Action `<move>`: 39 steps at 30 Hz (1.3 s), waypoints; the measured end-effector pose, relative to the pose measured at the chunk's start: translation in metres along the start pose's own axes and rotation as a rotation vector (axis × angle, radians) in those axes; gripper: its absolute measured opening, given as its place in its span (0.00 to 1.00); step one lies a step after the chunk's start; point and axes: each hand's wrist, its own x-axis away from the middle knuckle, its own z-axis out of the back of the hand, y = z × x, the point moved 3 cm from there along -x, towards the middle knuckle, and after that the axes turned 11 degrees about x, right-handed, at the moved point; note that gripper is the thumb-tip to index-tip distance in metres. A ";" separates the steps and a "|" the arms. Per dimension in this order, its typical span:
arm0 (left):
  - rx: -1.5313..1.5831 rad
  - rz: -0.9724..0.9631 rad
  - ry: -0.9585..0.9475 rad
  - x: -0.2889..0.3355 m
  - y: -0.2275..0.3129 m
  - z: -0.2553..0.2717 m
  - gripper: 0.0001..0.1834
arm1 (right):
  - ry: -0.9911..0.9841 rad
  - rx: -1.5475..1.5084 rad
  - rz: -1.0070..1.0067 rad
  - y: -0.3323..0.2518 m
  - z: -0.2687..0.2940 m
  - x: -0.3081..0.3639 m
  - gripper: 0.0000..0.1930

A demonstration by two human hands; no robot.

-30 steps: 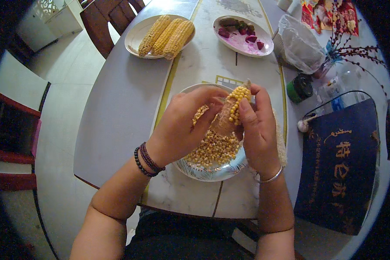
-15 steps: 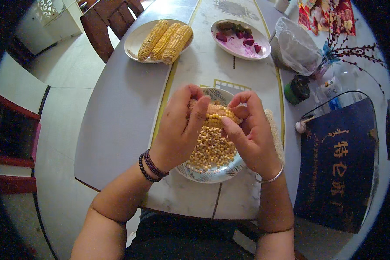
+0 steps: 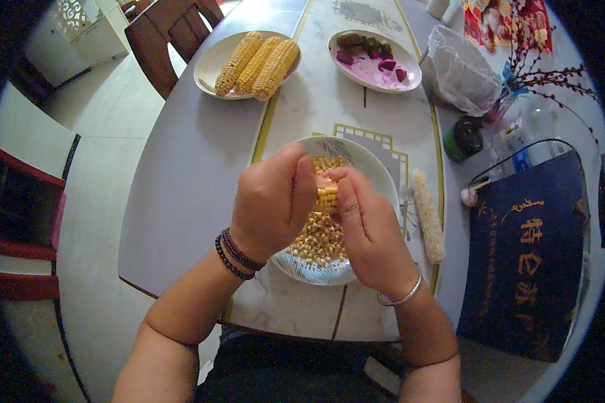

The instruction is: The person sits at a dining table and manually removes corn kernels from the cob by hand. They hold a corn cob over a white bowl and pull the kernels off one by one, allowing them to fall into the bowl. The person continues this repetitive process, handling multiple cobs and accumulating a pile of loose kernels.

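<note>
Hands (image 3: pixel 273 195) close together, curled round corn cob (image 3: pixel 327 200).

Left hand (image 3: pixel 273 201) and right hand (image 3: pixel 368 225) curl close together.

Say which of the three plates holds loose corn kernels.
The nearest plate, beneath the left hand and right hand: kernels lie in it, while the far left plate holds three corn cobs and the far right plate purple chunks.
</note>
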 end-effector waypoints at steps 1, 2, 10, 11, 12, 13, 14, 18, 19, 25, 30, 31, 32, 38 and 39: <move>-0.007 -0.027 -0.008 0.001 0.003 0.000 0.11 | -0.003 -0.011 -0.035 0.001 0.000 0.000 0.17; -0.010 -0.056 -0.017 0.001 0.005 -0.001 0.10 | 0.006 -0.029 -0.025 0.005 0.000 0.001 0.17; -0.001 -0.216 -0.069 0.002 0.010 -0.002 0.10 | -0.126 -0.422 -0.158 0.021 -0.006 -0.001 0.21; 0.024 -0.145 -0.030 0.003 0.007 -0.003 0.11 | -0.108 -0.352 -0.169 0.022 -0.006 -0.001 0.21; 0.041 -0.034 -0.026 0.001 0.002 -0.003 0.11 | -0.090 -0.282 -0.180 0.023 -0.007 -0.002 0.21; 0.057 0.076 -0.021 -0.002 -0.003 -0.003 0.12 | -0.073 -0.212 -0.190 0.024 -0.007 -0.003 0.21; 0.074 0.186 -0.017 -0.004 -0.007 -0.004 0.12 | 0.014 -0.068 -0.025 0.020 -0.006 -0.005 0.20; 0.064 0.189 0.001 -0.004 -0.002 -0.004 0.13 | 0.081 0.292 0.215 0.005 -0.005 -0.003 0.19; 0.050 0.154 -0.001 -0.003 0.000 -0.003 0.13 | 0.029 0.327 0.171 0.004 -0.007 -0.002 0.18; -0.066 -0.125 -0.112 0.003 0.009 -0.009 0.10 | 0.094 0.076 0.043 0.015 -0.006 0.000 0.20; -0.065 -0.310 -0.234 0.005 0.015 -0.005 0.09 | -0.252 -0.189 -0.150 0.031 -0.002 0.001 0.21; -0.048 -0.329 -0.247 0.005 0.016 -0.004 0.09 | -0.309 -0.242 -0.212 0.031 -0.003 0.001 0.21; -0.028 -0.348 -0.261 0.004 0.016 -0.004 0.10 | -0.362 -0.291 -0.278 0.032 -0.003 0.002 0.22; -0.005 -0.077 -0.191 0.001 0.001 -0.005 0.12 | -0.151 -0.316 -0.367 0.022 -0.004 0.001 0.20; 0.033 -0.009 -0.164 -0.001 0.001 -0.003 0.12 | -0.117 -0.246 -0.277 0.023 -0.002 -0.001 0.20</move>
